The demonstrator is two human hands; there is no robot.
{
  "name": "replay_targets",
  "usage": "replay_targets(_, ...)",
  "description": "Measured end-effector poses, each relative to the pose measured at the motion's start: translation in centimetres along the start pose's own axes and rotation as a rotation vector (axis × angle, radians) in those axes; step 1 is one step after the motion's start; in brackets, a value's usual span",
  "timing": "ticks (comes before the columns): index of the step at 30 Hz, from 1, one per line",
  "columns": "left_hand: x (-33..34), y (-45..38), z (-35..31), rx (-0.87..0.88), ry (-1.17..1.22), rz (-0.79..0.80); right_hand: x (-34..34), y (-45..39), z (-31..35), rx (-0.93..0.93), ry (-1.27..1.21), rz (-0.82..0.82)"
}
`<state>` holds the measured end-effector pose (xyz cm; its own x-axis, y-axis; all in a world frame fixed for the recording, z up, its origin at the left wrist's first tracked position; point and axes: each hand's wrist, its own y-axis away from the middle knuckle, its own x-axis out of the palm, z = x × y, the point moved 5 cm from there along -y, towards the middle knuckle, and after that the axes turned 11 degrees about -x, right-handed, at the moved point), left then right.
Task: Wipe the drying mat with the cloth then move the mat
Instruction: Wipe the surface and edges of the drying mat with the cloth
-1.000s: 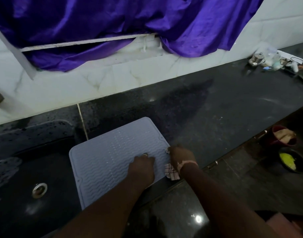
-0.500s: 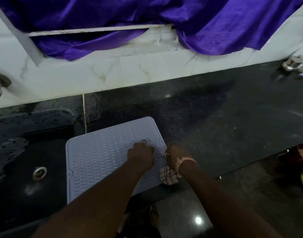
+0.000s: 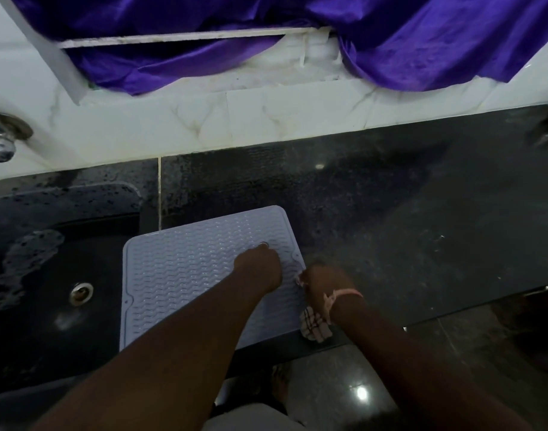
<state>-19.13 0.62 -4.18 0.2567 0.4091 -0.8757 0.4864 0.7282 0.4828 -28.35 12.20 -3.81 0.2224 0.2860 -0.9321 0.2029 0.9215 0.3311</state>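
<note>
A pale blue ribbed drying mat (image 3: 185, 275) lies on the black counter, its left part over the sink's edge. My left hand (image 3: 260, 269) rests on the mat's right part, fingers curled under, one fingertip touching the ribs. At the mat's right edge, my right hand (image 3: 324, 283) grips a checked cloth (image 3: 313, 326), which hangs out below the wrist near the counter's front edge.
A black sink (image 3: 49, 290) with a metal drain (image 3: 81, 293) lies left of the mat, and a tap (image 3: 0, 141) sticks out of the white tiled wall. Dark counter (image 3: 422, 228) stretches to the right. A purple curtain (image 3: 422, 42) hangs above. The floor shows below the counter's front edge.
Both hands stay at the mat's right side, the right one a little nearer its edge. My view has swung left and down, so the items at the far right are out of sight.
</note>
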Motion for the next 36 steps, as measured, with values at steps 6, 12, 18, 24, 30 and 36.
replay_targets(6,-0.3,-0.3,-0.2,-0.012,-0.028,0.048,-2.0,-2.0,-1.2,0.053,-0.132,0.442)
replay_targets(12,-1.0,-1.4,0.6,-0.015,0.131,-0.108,-5.0,-7.1,0.2,0.061,-0.167,-0.013)
replay_targets(18,0.9,-2.6,1.1,-0.054,0.013,0.114,-3.6,-7.4,-0.6,0.029,-0.118,0.100)
replay_targets(24,0.9,-2.6,1.4,-0.019,-0.008,0.132,-5.3,-11.0,-1.3,-0.052,-0.174,0.080)
replay_targets(30,-0.3,-3.2,1.5,0.021,-0.024,0.141,-6.7,-13.5,-5.9,0.082,-0.281,-0.207)
replay_targets(36,-1.9,-2.8,1.5,0.038,0.025,0.110,-5.1,-14.6,-2.5,-0.217,-0.309,-0.076)
